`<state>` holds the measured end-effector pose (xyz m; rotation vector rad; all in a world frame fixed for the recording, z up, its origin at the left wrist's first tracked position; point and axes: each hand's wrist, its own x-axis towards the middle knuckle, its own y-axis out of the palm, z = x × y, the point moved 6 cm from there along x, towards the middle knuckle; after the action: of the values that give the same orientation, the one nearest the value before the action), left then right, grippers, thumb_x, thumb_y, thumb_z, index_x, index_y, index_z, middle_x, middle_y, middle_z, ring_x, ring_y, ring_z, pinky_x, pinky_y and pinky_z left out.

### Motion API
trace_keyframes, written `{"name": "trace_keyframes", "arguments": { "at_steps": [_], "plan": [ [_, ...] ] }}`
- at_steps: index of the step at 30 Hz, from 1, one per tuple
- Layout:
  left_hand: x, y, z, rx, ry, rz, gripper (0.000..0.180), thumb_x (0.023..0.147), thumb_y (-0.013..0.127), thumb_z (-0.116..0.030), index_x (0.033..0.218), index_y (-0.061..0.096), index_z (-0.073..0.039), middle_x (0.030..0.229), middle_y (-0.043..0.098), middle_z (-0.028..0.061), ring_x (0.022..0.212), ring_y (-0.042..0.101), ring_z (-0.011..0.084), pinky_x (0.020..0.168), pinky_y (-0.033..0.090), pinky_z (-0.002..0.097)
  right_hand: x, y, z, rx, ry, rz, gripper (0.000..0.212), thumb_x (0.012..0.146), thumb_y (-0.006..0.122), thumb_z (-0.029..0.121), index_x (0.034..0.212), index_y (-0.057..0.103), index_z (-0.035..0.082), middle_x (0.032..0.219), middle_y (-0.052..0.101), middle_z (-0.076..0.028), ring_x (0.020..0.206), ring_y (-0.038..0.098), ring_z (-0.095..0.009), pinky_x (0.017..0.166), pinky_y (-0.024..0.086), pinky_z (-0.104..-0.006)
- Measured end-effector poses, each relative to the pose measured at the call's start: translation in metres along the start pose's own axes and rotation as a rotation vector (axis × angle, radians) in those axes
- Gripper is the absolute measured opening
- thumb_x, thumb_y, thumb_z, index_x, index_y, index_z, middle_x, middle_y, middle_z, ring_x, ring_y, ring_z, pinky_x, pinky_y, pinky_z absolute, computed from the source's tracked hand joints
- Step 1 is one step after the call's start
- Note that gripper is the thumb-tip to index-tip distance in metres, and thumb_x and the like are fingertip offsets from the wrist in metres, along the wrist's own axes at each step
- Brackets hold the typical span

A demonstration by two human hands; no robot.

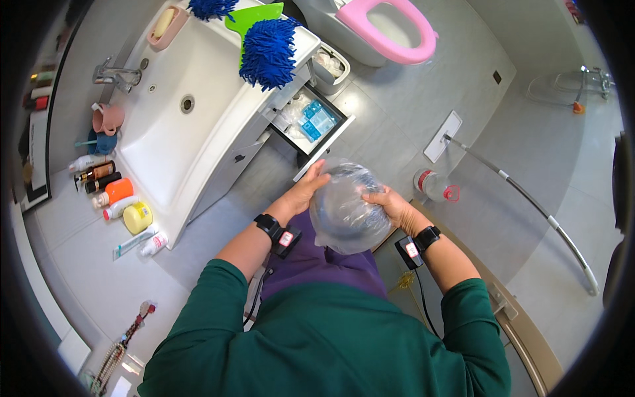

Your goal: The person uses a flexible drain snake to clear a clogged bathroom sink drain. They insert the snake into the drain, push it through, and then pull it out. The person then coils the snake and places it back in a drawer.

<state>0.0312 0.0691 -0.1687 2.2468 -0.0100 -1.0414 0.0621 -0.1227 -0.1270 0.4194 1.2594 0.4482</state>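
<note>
In front of my body I hold a round, crinkled clear plastic bag [347,218] between both hands. What is inside it, if anything, I cannot make out. My left hand [307,188] grips its left upper edge, thumb on top and fingers behind. My right hand [393,206] pinches the right side, its thumb pressing on the plastic. Just beyond the bag a drawer [316,151] stands pulled out under the sink, with blue-and-white packets [317,121] and clear plastic inside.
The white sink [165,142] is at the left, with bottles and a yellow jar [137,218] along its counter. Blue chenille dusters [268,56] overhang its far edge. A waste bin [329,69], a pink-seated toilet [390,49], a plastic jug [431,185] and a flat mop [443,137] lie beyond.
</note>
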Motion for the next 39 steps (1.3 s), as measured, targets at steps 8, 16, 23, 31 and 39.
{"name": "trace_keyframes", "arguments": {
  "at_steps": [8,16,23,31,39],
  "plan": [
    [-0.029,0.006,0.049,-0.44,-0.614,0.335,0.074,0.073,0.074,-0.037,0.131,0.044,0.0,0.122,0.057,0.0156,0.111,0.055,0.0271,0.098,0.044,0.0403,0.016,-0.014,-0.02,0.357,-0.03,0.079,0.039,0.084,0.066,0.019,0.117,0.054,0.002,0.107,0.062,-0.011,0.094,0.063,-0.022,0.086,0.052,-0.0358],
    [-0.008,-0.011,0.049,-0.44,-0.6,0.111,0.05,0.076,0.06,-0.015,0.121,0.05,0.005,0.109,0.062,0.0177,0.096,0.063,0.0286,0.089,0.05,0.0402,0.05,-0.029,-0.029,0.349,-0.021,0.064,0.047,0.086,0.065,0.027,0.122,0.051,0.001,0.113,0.06,-0.012,0.1,0.061,-0.022,0.087,0.051,-0.0372],
    [0.022,-0.076,0.043,-0.379,-0.39,-0.069,0.047,0.078,0.056,-0.021,0.118,0.053,0.003,0.111,0.062,0.0181,0.101,0.06,0.0323,0.091,0.048,0.0464,0.091,-0.038,-0.035,0.323,-0.103,0.027,0.059,0.09,0.058,0.041,0.134,0.04,0.007,0.126,0.051,-0.008,0.113,0.052,-0.02,0.094,0.045,-0.0379],
    [0.101,-0.172,0.013,-0.251,-0.052,-0.455,0.038,0.076,0.062,-0.018,0.111,0.056,-0.006,0.1,0.063,0.0101,0.091,0.06,0.0299,0.074,0.053,0.0426,0.062,-0.099,-0.092,0.215,0.007,-0.143,0.051,0.092,0.056,0.035,0.133,0.042,0.008,0.114,0.056,-0.004,0.098,0.058,-0.015,0.08,0.048,-0.029],
    [0.062,-0.203,0.036,-0.221,-0.174,-0.51,0.038,0.076,0.06,-0.023,0.107,0.058,-0.002,0.094,0.064,0.0126,0.084,0.063,0.0286,0.071,0.054,0.043,0.046,-0.136,-0.131,-0.047,0.084,-0.288,0.045,0.09,0.061,0.026,0.128,0.048,0.007,0.108,0.057,-0.003,0.092,0.056,-0.012,0.075,0.046,-0.0248]
  ]
}}
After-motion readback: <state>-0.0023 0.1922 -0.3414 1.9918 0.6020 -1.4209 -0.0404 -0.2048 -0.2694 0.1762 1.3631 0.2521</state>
